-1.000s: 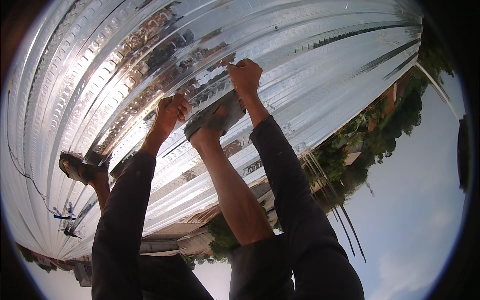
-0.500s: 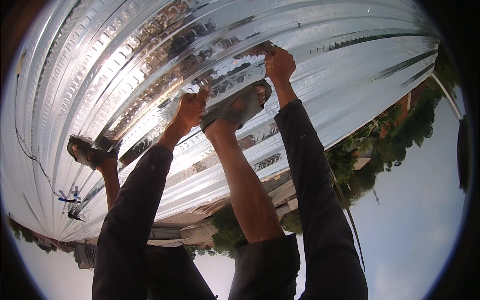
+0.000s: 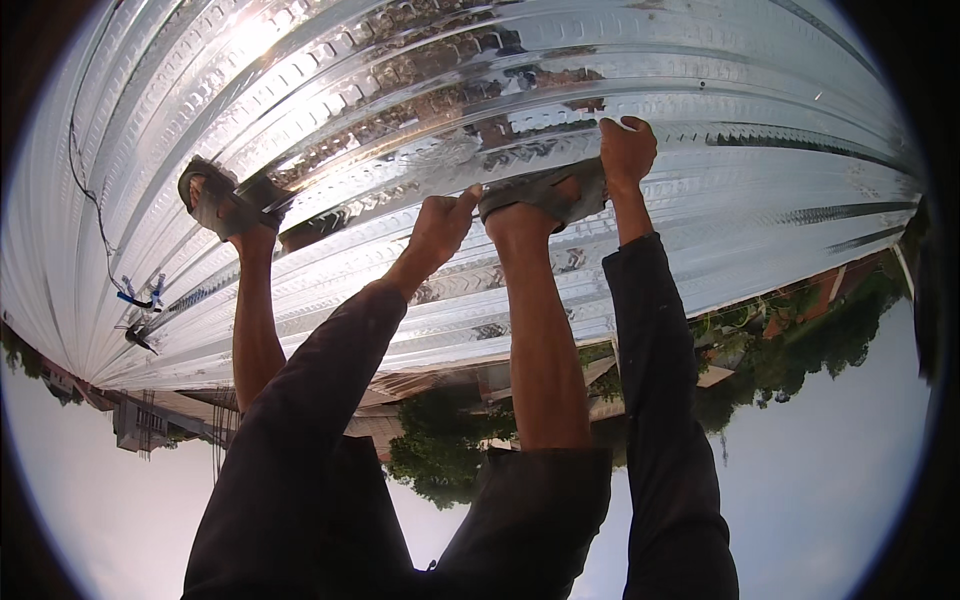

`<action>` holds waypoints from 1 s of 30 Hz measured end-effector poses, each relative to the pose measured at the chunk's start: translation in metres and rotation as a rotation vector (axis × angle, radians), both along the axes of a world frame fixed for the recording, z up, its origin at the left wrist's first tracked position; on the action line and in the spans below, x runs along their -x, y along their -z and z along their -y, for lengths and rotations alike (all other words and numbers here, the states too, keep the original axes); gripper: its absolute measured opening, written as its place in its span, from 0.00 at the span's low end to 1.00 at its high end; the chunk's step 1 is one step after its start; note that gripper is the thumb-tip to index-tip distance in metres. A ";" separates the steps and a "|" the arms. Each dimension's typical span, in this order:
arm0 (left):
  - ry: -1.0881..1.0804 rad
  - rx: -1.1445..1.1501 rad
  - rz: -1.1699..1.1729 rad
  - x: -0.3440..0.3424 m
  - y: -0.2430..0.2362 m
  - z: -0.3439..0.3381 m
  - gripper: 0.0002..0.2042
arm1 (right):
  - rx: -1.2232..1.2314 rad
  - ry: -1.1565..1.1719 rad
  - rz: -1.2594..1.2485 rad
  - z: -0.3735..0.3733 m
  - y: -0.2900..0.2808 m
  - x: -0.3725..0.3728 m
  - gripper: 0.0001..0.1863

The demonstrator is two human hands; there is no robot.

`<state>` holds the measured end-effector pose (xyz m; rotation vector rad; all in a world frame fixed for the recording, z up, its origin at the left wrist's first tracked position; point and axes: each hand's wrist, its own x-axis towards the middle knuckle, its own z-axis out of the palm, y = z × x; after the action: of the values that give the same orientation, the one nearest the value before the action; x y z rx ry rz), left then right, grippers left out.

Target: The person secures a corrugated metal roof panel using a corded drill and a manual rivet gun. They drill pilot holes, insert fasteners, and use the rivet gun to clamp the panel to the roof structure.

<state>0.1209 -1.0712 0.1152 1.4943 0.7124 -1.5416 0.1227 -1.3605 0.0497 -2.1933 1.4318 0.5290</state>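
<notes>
Beside the heel of the grey sandal (image 3: 575,190) on my right foot, my left hand (image 3: 440,230) is closed, its thumb pointing toward the sandal. My right hand (image 3: 628,152) is closed too, at the toe end of that sandal, with its thumb uppermost. Whatever either fist holds, if anything, is hidden or too thin to make out. Both hands are low over a shiny ribbed metal roof sheet (image 3: 780,175). Another grey sandal (image 3: 222,203) is on my left foot, farther left on the ribs.
A blue-handled tool (image 3: 140,298) and a small black object (image 3: 138,337) lie at left, near a thin dark cable (image 3: 98,210). Past the roof's edge are trees (image 3: 440,455) and a building (image 3: 140,425). Dark gaps or reflections run between some ribs.
The view has shifted, so feet and roof appear farther right and higher. My right hand has gone from above the sandal's toe to beside it; my left hand stays near the heel.
</notes>
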 end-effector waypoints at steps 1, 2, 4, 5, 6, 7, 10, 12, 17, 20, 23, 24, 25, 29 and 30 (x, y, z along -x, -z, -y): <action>-0.004 0.014 0.049 -0.005 -0.004 -0.003 0.34 | -0.092 0.029 0.118 -0.015 -0.015 0.005 0.18; -0.018 0.023 0.075 -0.009 -0.007 -0.015 0.34 | -0.236 -0.050 0.046 -0.052 -0.038 0.001 0.09; -0.173 0.086 -0.056 -0.021 -0.011 -0.031 0.33 | -0.523 -0.122 0.090 -0.121 -0.106 -0.005 0.06; -0.240 0.140 -0.129 -0.026 -0.016 -0.035 0.33 | -0.569 -0.145 0.093 -0.148 -0.129 -0.003 0.07; -0.182 0.208 -0.055 -0.034 -0.024 -0.040 0.33 | -0.620 -0.167 0.085 -0.170 -0.149 0.001 0.07; -0.184 0.257 -0.078 -0.038 -0.035 -0.049 0.33 | -0.693 -0.159 -0.016 -0.188 -0.170 -0.003 0.08; -0.223 0.348 -0.081 -0.052 -0.067 -0.078 0.32 | -0.692 -0.141 -0.135 -0.238 -0.221 -0.006 0.10; -0.328 0.408 -0.143 -0.073 -0.112 -0.099 0.31 | -0.647 -0.080 -0.091 -0.268 -0.252 -0.009 0.10; -0.662 0.491 -0.155 -0.121 -0.257 -0.194 0.29 | -0.798 0.177 0.165 -0.372 -0.390 -0.066 0.13; -0.416 0.440 0.094 -0.153 -0.335 -0.270 0.32 | -0.782 0.117 0.051 -0.431 -0.493 -0.115 0.16; -0.165 0.121 0.485 -0.169 -0.401 -0.370 0.29 | -0.886 -0.076 0.100 -0.480 -0.569 -0.135 0.17; -0.182 0.037 0.708 -0.165 -0.412 -0.404 0.28 | -0.889 -0.144 0.108 -0.491 -0.590 -0.145 0.17; -0.165 -0.030 0.817 -0.158 -0.429 -0.439 0.27 | -0.891 -0.210 0.120 -0.498 -0.609 -0.155 0.17; -0.322 -0.324 0.708 -0.113 -0.518 -0.568 0.31 | -0.760 -0.423 -0.029 -0.495 -0.644 -0.169 0.17; -0.415 -0.425 0.603 -0.082 -0.535 -0.585 0.33 | -0.766 -0.495 -0.079 -0.479 -0.643 -0.172 0.18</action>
<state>0.2030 -0.4857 0.6504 1.8502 0.9371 -0.5939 0.2947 -0.8812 0.6927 -1.8581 0.5328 1.1227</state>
